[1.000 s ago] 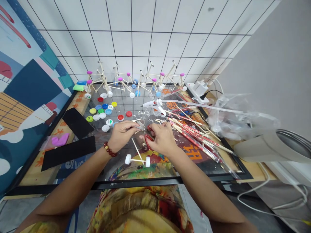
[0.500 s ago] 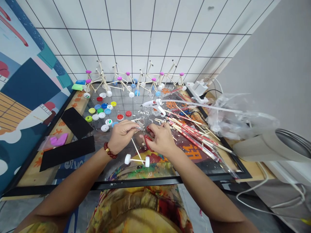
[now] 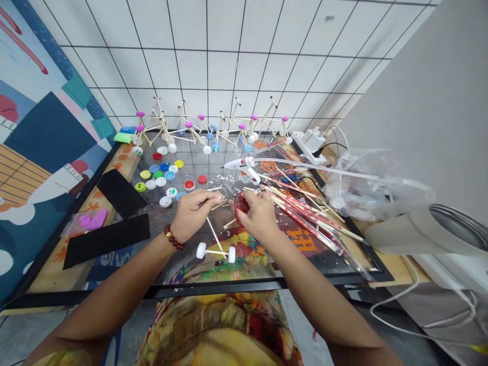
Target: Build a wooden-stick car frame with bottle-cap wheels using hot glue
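Note:
My left hand (image 3: 193, 213), wearing a beaded bracelet, is closed in a pinch at the middle of the table; what its fingertips grip is too small to make out. My right hand (image 3: 257, 212) is wrapped round red-handled scissors (image 3: 239, 213), their blades mostly hidden, just right of my left fingertips. Below my left hand lies a stick piece (image 3: 215, 235) joined to a short axle with two white bottle caps (image 3: 231, 254) as wheels. Cut stick bits (image 3: 230, 223) and white scraps lie between and behind my hands.
A white glue gun (image 3: 244, 166) lies behind my hands. Loose bottle caps (image 3: 160, 181) are at left, near black strips (image 3: 109, 240). Bundled sticks (image 3: 305, 213) lie at right. Stick models (image 3: 194, 129) line the back wall. A power strip (image 3: 310, 145) sits at back right.
My right hand with the scissors has moved slightly right, away from my left fingertips. Cut stick pieces now show between the hands. My left hand stays nearly in place.

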Motion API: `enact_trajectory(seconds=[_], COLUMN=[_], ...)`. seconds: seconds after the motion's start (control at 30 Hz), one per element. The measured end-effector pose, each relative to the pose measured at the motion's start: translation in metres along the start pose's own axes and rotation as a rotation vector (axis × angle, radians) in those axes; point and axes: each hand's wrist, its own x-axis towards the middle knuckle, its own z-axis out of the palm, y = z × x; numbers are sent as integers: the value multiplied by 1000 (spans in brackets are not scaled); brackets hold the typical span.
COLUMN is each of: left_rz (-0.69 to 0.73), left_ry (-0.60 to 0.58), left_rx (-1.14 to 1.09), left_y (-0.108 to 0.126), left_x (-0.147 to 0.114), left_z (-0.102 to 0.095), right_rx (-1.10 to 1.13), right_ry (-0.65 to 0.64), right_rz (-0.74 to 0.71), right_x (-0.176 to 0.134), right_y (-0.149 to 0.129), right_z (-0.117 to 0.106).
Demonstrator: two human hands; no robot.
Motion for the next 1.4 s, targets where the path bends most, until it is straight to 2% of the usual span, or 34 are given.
enact_trajectory(seconds=[0.1, 0.3, 0.73, 1.03, 1.23, 1.4], left_rz=[9, 110, 182, 217, 142, -14], left_ry=[12, 24, -22, 15, 17, 21], left_rx=[3, 39, 76, 120, 78, 27], left_y=[-2, -6, -4, 3, 2, 3], left_x=[0, 0, 2, -1, 0, 0], left_z=[-1, -2, -4, -3, -1, 2], right_rx=[36, 89, 248, 102, 0, 55], right_ry=[4, -128, -187, -150, -125, -94], right_rz=[-3, -77, -76, -114, -112, -44], right_x=[1, 0, 0, -2, -4, -3], right_y=[-5, -14, -9, -13, -7, -5], right_z=[-4, -9, -5, -7, -5, 1])
